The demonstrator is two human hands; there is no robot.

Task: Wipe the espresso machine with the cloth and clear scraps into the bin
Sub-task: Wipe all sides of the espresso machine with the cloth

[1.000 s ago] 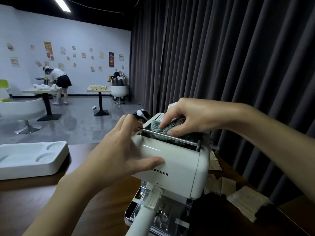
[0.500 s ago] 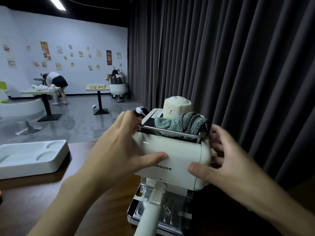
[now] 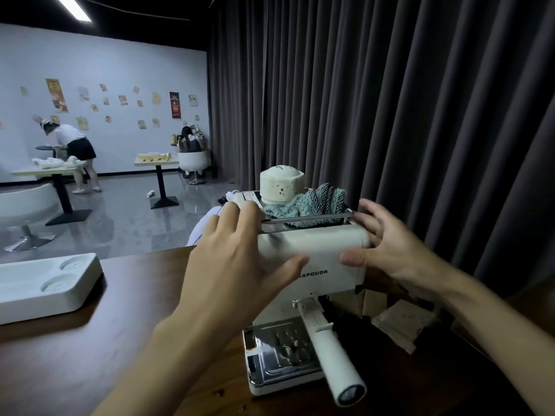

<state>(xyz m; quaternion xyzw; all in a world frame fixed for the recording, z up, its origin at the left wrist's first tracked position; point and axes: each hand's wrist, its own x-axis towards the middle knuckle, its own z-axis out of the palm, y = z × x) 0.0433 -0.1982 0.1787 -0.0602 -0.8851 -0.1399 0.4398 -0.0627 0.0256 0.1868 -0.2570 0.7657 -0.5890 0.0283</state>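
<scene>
A white moulded tray [image 3: 45,283] lies far left on the dark wooden table [image 3: 120,325]. The left hand [image 3: 237,265], fingers splayed and nearly straight, presses the left flank of the boxy cream espresso machine [image 3: 318,244] at the table's middle. On top of the machine sits a crumpled teal-and-checked cloth [image 3: 312,202]. The right hand [image 3: 390,247] is equally splayed and presses the right flank, gripping nothing. Pale paper scraps [image 3: 402,322] lie just right of the machine.

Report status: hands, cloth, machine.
Left hand and right hand braced on espresso machine, one each side. Cloth bunched on top, unheld. Paper scraps on table beside machine, not yet binned.
</scene>
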